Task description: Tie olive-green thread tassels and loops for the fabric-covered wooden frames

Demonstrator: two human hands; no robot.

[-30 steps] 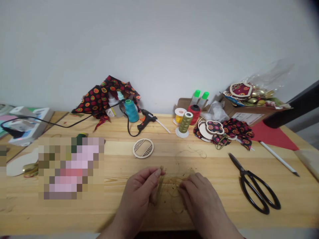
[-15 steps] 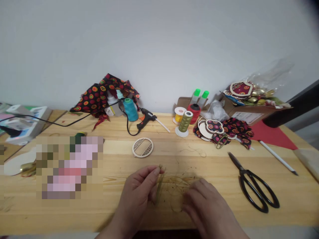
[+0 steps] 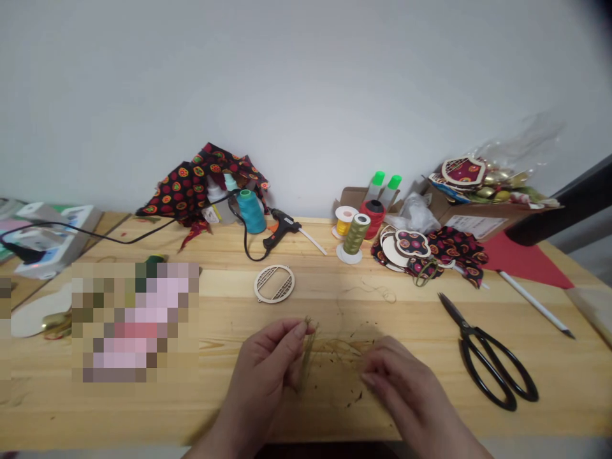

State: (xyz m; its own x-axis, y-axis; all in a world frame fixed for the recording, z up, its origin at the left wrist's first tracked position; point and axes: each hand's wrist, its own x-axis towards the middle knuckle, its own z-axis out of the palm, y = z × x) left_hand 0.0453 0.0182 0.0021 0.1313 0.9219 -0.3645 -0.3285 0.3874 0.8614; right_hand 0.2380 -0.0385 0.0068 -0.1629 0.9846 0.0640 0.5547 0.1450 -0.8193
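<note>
My left hand [image 3: 270, 370] is closed in a pinch on a small bundle of olive-gold thread [image 3: 307, 349] that stands up from the wooden table [image 3: 229, 306] near its front edge. Loose strands of the same thread [image 3: 342, 347] trail rightward across the wood. My right hand [image 3: 401, 386] lies over the far end of those strands, fingers curled and pressed together; what they grip, if anything, is hidden.
Black scissors [image 3: 492, 357] lie to the right, a white pencil [image 3: 533, 303] beyond them. A round wooden disc [image 3: 274, 283] sits ahead. Thread spools [image 3: 354, 237], a glue gun [image 3: 282, 229], patterned fabric [image 3: 201, 182] and a cardboard box [image 3: 478, 207] line the back.
My right hand has slid right and toward me, pulling the loose thread strands out; the small loop of thread it covered is gone. My left hand has stayed in place.
</note>
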